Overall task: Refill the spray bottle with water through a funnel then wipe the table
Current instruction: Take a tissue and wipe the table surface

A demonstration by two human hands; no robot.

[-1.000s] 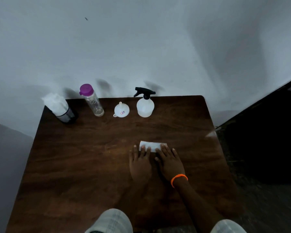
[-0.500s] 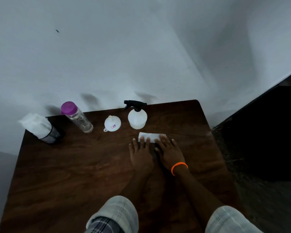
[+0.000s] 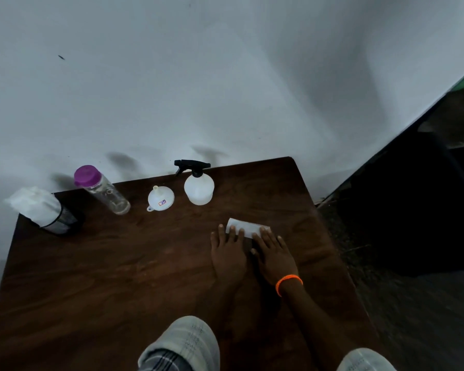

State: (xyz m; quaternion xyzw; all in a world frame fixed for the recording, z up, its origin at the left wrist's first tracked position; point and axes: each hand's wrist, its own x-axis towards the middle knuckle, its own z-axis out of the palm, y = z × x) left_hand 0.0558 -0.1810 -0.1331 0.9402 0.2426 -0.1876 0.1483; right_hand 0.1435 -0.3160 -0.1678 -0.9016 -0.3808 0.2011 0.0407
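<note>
A white spray bottle with a black trigger head stands at the far edge of the dark wooden table. Left of it lies a white funnel, and further left a clear water bottle with a purple cap. A folded white tissue lies flat on the table in front of the spray bottle. My left hand and my right hand, with an orange wristband, lie side by side with straight fingers pressing on the tissue's near edge.
A dark holder with white tissues stands at the table's far left corner. A white wall rises right behind the table. Dark floor drops off beyond the table's right edge.
Both hands have pushed the tissue away from me, toward the spray bottle, then stayed about there. The view has tilted and shifted as my head moved.
</note>
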